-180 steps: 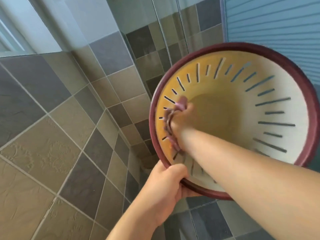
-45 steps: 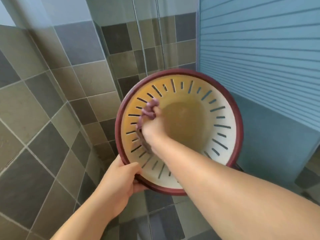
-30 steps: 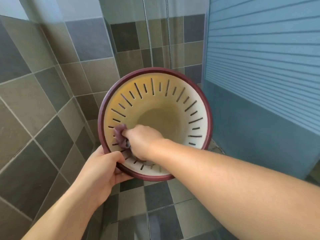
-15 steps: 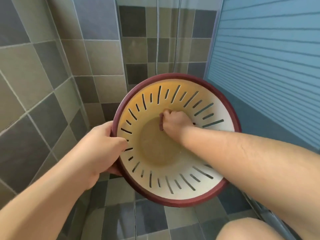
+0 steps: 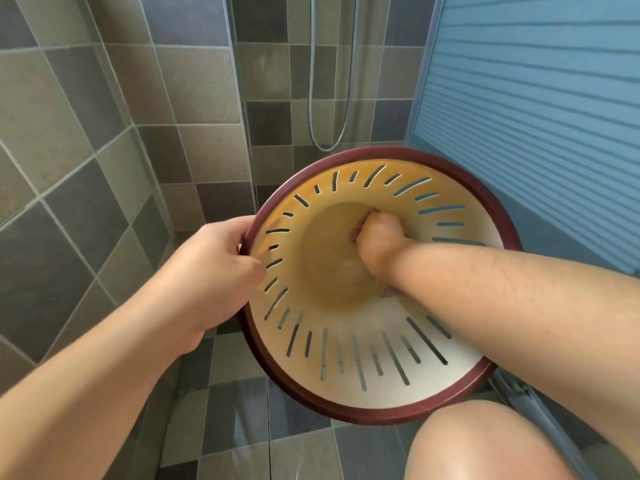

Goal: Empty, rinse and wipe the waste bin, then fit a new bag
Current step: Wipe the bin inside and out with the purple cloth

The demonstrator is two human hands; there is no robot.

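The waste bin (image 5: pixel 349 351) is cream-yellow with slotted walls and a dark red rim, held tilted with its mouth toward me. My left hand (image 5: pixel 211 268) grips the rim on its left side. My right hand (image 5: pixel 379 237) reaches deep inside, near the bottom, clenched around a purplish cloth (image 5: pixel 360 223). Only a sliver of the cloth shows past my fingers; my forearm covers the bin's right inner wall.
Grey and tan tiles cover the walls and the wet floor (image 5: pixel 242 427). A shower hose (image 5: pixel 329 98) hangs in the corner behind the bin. A blue slatted door panel (image 5: pixel 536 98) stands on the right. My knee (image 5: pixel 485 445) is at the bottom right.
My right hand with the cloth has gone from the bin's left wall across to the upper right of the bottom. The left hand has shifted up the rim, and the view has tilted down.
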